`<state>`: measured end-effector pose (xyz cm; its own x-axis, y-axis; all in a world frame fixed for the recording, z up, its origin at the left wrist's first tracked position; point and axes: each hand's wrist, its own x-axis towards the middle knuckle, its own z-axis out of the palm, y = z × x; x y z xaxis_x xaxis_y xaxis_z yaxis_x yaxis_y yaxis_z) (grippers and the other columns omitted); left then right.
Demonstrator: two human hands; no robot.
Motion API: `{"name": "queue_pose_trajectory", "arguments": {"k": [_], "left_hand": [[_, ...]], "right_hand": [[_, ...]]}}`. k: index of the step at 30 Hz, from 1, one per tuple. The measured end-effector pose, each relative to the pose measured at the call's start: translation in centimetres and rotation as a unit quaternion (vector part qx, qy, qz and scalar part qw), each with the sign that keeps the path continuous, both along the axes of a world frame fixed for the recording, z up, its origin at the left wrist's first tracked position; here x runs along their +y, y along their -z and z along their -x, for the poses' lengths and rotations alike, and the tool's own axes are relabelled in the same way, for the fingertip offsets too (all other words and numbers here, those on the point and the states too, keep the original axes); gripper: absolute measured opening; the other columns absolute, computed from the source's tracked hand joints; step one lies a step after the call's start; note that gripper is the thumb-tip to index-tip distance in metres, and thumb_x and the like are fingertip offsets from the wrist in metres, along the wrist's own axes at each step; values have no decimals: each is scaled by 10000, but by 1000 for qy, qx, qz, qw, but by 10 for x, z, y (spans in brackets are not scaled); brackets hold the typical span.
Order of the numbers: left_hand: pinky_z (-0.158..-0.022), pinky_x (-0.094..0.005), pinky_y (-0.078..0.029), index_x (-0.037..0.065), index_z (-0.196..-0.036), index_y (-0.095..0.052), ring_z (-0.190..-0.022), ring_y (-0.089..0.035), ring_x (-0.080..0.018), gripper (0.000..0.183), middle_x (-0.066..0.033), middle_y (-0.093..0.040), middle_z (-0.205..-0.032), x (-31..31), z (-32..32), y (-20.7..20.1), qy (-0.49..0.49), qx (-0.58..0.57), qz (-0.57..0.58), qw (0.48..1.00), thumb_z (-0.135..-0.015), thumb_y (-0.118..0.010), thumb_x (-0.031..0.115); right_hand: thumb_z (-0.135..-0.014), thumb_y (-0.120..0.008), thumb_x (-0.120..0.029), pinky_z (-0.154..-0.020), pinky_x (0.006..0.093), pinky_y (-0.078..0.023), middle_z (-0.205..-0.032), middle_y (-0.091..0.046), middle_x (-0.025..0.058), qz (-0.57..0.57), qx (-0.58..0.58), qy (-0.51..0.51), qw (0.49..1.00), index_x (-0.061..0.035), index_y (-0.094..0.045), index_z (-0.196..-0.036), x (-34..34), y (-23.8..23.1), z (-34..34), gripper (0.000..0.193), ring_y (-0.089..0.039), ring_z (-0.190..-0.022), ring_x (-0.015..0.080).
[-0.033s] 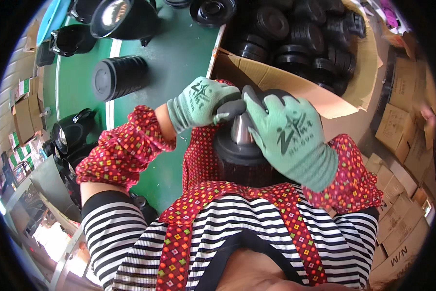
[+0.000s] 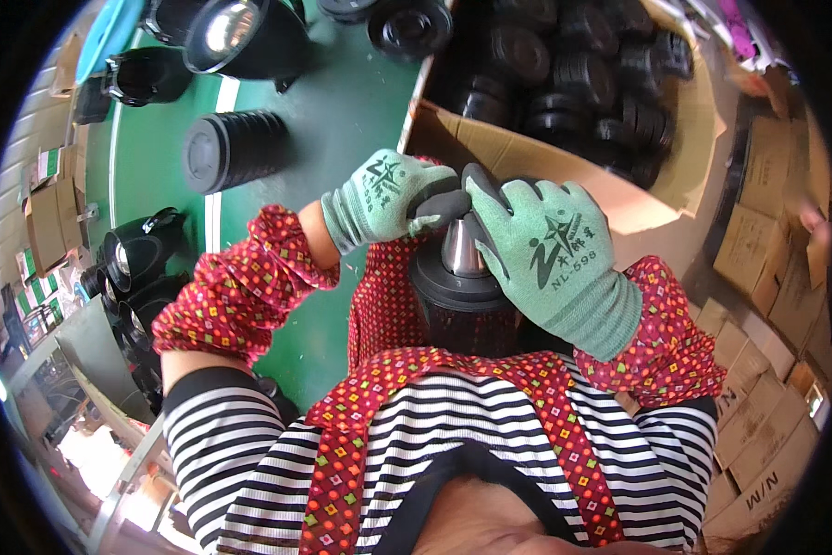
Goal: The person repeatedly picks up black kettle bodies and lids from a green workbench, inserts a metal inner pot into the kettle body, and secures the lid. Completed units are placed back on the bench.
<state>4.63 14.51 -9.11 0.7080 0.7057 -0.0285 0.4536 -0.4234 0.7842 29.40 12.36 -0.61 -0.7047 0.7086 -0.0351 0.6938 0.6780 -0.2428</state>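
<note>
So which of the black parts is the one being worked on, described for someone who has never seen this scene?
Start at the open cardboard box full of black round parts at the top. Just below its near flap, against the person's red patterned apron, stands a black cylinder. Unlike the loose black pieces on the green table, it has a shiny metal cone on top and is gripped by the left hand and the right hand, both in green gloves.

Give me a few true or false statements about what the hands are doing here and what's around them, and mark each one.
1. Both hands wear green gloves. True: left hand, right hand.
2. The hands grip a black cylinder with a shiny metal middle. True.
3. The cardboard box holds blue bottles. False: it holds black round parts.
4. The table is red. False: it is green.
5. A black ribbed cylinder lies on the table. True.
</note>
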Motion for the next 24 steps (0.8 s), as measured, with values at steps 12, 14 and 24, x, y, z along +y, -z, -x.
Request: {"name": "queue_pose_trajectory", "arguments": {"k": [12, 14, 24], "left_hand": [[-703, -463, -537, 132, -909, -684, -797, -686, -367, 161, -114, -679, -818, -160, 108, 70, -457, 236, -109, 851, -936, -737, 282], [-764, -455, -539, 120, -1004, -687, -878, -682, -360, 194, -119, -690, -924, -191, 126, 86, -475, 262, -68, 838, -923, -752, 284], [-1269, -536, -279, 57, -1603, -379, -1577, -290, -435, 1107, -279, -289, -1681, -213, 45, -42, -321, -115, -44, 939, -722, -974, 366]], "right_hand": [[-803, -895, -314, -1047, 470, -497, -1242, -660, 170, 178, 359, -18, 916, -54, -713, -1238, -46, 43, -34, 538, -623, -1177, 374], [-786, -909, -287, -1018, 457, -503, -1154, -679, 166, 149, 385, -17, 910, -49, -732, -1176, -48, 55, -32, 491, -631, -1145, 369], [-1008, -692, -195, -982, 386, -547, -1237, -682, 138, 172, 586, 123, 782, -2, -527, -1438, 23, 40, 3, 499, -685, -1086, 260]]}}
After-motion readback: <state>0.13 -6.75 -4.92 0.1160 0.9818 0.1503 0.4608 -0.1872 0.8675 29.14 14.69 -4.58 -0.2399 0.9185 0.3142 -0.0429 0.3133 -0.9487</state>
